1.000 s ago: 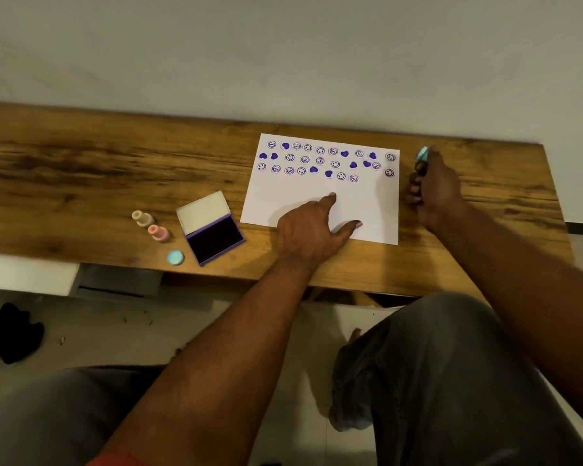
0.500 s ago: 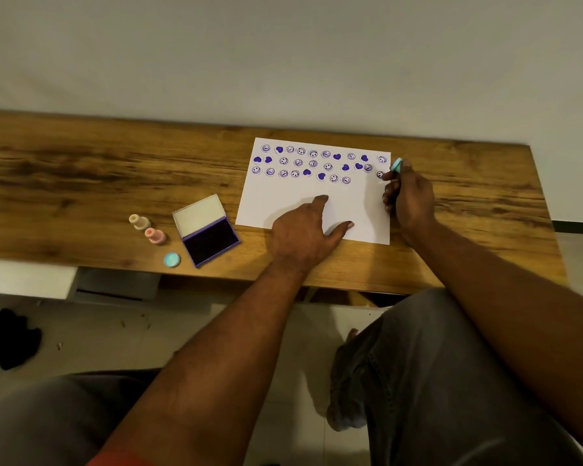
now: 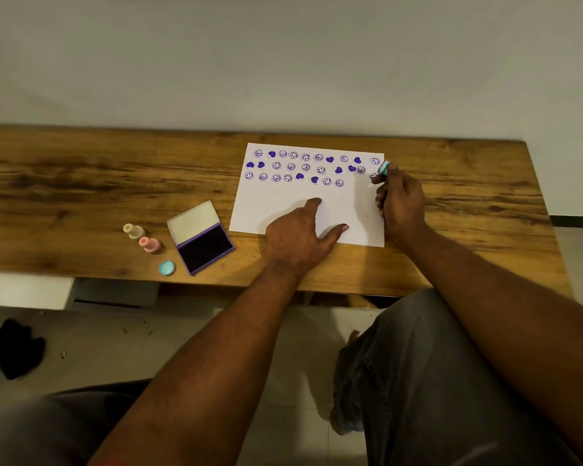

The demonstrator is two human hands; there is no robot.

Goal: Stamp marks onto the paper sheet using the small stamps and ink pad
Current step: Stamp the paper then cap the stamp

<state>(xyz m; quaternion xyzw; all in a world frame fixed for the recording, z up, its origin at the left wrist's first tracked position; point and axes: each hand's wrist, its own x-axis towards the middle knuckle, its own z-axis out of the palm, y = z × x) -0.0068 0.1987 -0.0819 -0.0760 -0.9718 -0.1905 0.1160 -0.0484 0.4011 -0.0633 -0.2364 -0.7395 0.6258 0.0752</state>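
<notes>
On the brown wooden surface [image 3: 81, 183] lies a white paper sheet [image 3: 293, 206] with three rows of purple smiley and heart marks along its far edge. The left hand [image 3: 297, 235] rests flat on the sheet's near part, fingers spread. The right hand [image 3: 401, 205] pinches a small turquoise stamp [image 3: 383, 168] at the sheet's right edge. To the left sit an open purple ink pad [image 3: 204, 242], a cream stamp [image 3: 133, 231], a pink stamp [image 3: 149, 244] and a turquoise round cap [image 3: 166, 268].
</notes>
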